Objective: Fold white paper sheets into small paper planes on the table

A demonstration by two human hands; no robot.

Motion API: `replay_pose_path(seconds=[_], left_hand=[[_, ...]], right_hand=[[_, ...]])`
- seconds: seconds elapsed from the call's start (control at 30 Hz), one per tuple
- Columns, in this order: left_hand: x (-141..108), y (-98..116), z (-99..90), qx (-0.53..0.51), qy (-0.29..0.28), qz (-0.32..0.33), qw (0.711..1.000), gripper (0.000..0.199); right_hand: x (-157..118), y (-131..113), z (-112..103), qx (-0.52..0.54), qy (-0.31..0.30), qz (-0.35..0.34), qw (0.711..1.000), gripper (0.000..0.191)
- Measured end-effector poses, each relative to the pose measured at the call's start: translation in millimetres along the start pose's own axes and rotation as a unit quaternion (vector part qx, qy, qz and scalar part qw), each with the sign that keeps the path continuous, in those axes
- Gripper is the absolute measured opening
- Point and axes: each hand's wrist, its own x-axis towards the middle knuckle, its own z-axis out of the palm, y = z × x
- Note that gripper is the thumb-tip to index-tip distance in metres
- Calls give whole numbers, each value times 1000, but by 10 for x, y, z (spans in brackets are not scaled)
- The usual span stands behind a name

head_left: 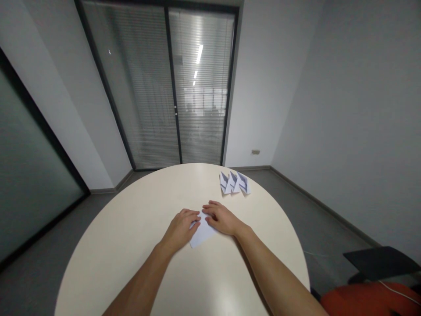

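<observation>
A white folded piece of paper [201,233] lies on the round table, with a pointed lower corner towards me. My left hand [181,229] is at its left edge, fingers bent and thumb on the paper. From the other side my right hand [223,218] holds the upper right part, its fingertips near those of my left hand. Both hands cover the paper's upper edges, so its full shape is hidden. Beyond my right hand stand three folded white paper pieces [233,183] in a row, close together.
The cream round table [125,245] has its curved far edge near a glass door with blinds [200,109]. At the lower right is a chair with a red seat [365,300] and a black armrest [381,262]. A wall socket [255,152] is low on the wall.
</observation>
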Motion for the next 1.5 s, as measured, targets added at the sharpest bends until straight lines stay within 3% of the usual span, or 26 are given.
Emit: replay_pose_path(seconds=[0.23, 0.73, 0.93, 1.1, 1.2, 1.33, 1.5], left_hand=[[8, 4, 29, 25, 21, -33, 999, 29], [12, -105, 140, -130, 69, -49, 988, 30], [27, -69, 133, -178, 80, -31, 980, 36], [39, -55, 135, -164, 86, -65, 980, 47], [40, -45, 104, -123, 90, -63, 986, 37], [37, -9, 31, -57, 117, -44, 990, 18], [30, 29, -36, -8, 161, -15, 987, 17]], right_hand=[[3, -21, -7, -33, -9, 21, 999, 49], [-24, -2, 14, 60, -2, 80, 995, 68], [2, -84, -3, 106, 39, 117, 987, 49], [13, -74, 13, 126, 65, 117, 983, 43], [20, -70, 10, 130, 71, 118, 982, 36], [41, -84, -13, 96, 84, 105, 986, 13], [56, -136, -67, 84, 141, 39, 986, 9]])
